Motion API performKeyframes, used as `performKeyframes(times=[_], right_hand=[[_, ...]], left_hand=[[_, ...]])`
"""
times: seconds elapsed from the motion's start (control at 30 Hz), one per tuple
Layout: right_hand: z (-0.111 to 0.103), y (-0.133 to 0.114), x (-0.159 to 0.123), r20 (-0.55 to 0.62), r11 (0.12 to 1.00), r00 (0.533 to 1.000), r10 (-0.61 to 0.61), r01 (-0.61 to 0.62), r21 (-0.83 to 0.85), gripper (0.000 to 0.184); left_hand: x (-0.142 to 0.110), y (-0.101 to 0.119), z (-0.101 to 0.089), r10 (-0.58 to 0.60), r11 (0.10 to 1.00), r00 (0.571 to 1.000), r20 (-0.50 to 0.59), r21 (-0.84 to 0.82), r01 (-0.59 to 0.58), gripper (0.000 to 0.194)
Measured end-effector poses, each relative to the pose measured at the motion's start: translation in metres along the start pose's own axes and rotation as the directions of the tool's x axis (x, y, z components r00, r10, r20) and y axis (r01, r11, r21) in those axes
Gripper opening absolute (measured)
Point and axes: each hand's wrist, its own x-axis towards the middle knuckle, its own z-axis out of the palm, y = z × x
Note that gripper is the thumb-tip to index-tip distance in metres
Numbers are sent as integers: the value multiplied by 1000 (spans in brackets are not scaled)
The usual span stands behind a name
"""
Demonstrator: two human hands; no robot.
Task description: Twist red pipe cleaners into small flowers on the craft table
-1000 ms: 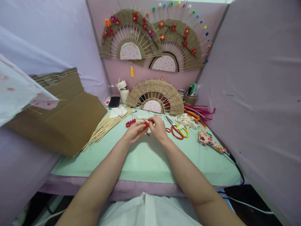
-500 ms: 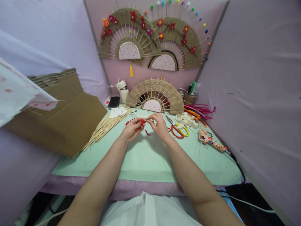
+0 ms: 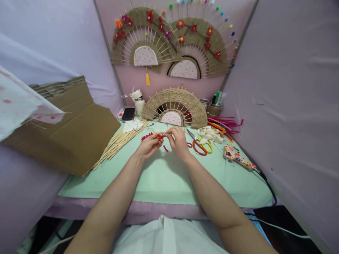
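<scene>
Between my two hands is a red pipe cleaner [image 3: 160, 136], bent into a small shape, held above the middle of the table. My left hand [image 3: 149, 145] pinches its bent part with thumb and fingers. Fingertips of my right hand [image 3: 177, 141] grip its other end, which they partly hide. Below lies a short magenta pipe cleaner piece [image 3: 165, 149]. Just behind my left fingers shows a magenta fuzzy piece [image 3: 146, 136]. Beyond both hands stands a twine-wound fan [image 3: 173, 97] with a spotted half-circle at its base.
Red-handled scissors [image 3: 200, 147] and yellow-handled scissors [image 3: 208, 145] lie right of my hands, near a patterned glue gun [image 3: 238, 157] and pipe cleaners [image 3: 225, 123]. Thin sticks [image 3: 119, 143] and cardboard [image 3: 66, 134] are at left. A white bottle [image 3: 138, 103] stands behind.
My right fingertips have shifted very slightly at the end of the red pipe cleaner. My left hand stays nearly still, keeping its pinch.
</scene>
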Motion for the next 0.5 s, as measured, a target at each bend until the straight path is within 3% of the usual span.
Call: performKeyframes(times=[0.13, 0.3, 0.4, 0.5], right_hand=[[2, 4, 1, -28, 994, 995, 92, -89, 69, 12], [1, 8, 3, 19, 986, 995, 96, -97, 138, 11], [-4, 10, 5, 120, 966, 985, 121, -144, 215, 8], [-8, 12, 7, 283, 921, 944, 172, -256, 294, 7]], left_hand=[[-1, -1, 0, -40, 998, 999, 27, 52, 39, 11], [-3, 2, -2, -102, 991, 994, 45, 96, 97, 13], [-4, 3, -3, -138, 974, 990, 43, 187, 127, 17], [-6, 4, -2, -178, 932, 981, 72, 333, 145, 20]])
